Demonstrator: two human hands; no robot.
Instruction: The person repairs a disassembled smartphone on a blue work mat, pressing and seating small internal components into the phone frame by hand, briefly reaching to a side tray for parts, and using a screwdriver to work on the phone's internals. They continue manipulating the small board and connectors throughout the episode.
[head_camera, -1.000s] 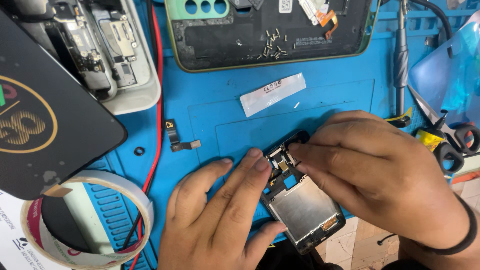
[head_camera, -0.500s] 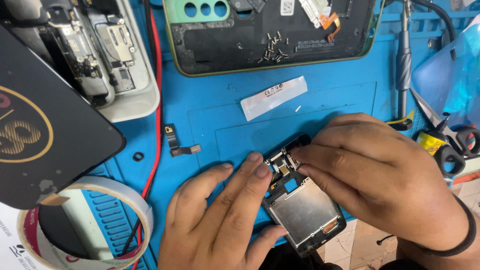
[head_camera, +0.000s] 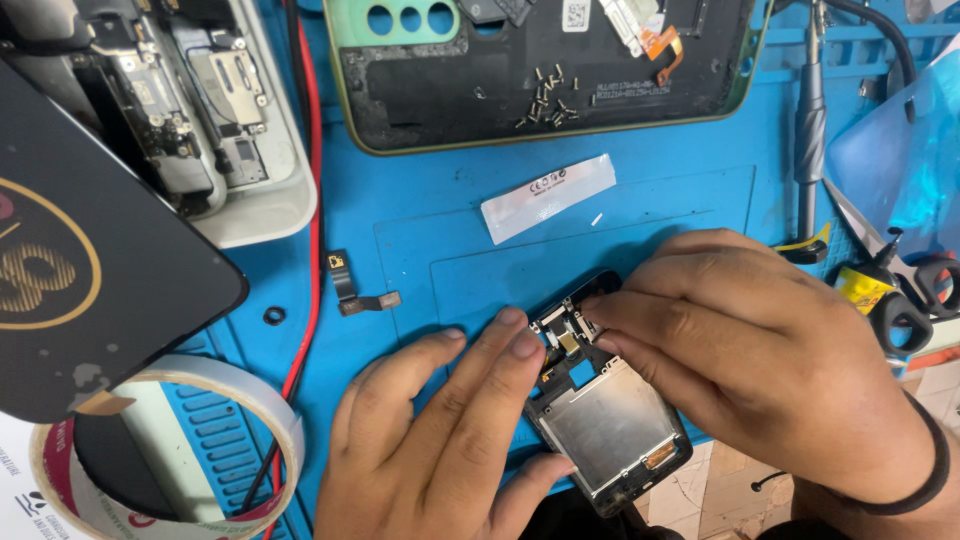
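Note:
A small black phone frame with a silver metal shield (head_camera: 608, 425) lies tilted on the blue work mat (head_camera: 420, 230). My left hand (head_camera: 440, 450) presses its fingertips on the frame's left edge and steadies it. My right hand (head_camera: 760, 360) covers the frame's upper right, with thumb and forefinger pinched on a tiny component (head_camera: 570, 325) at the frame's top end. The frame's upper right corner is hidden under my right hand.
An opened green-edged phone back (head_camera: 550, 70) with several loose screws lies at the top. A white opened phone (head_camera: 200, 110) and a black panel (head_camera: 90, 270) sit left. A tape roll (head_camera: 240, 400), red wire (head_camera: 310, 250), small flex cable (head_camera: 350, 285), white sticker strip (head_camera: 548, 197), screwdriver (head_camera: 808, 130) and scissors (head_camera: 900, 290) surround the hands.
The view has shifted slightly. My right fingertips have edged along the top of the frame, while my left hand stays pressed on it.

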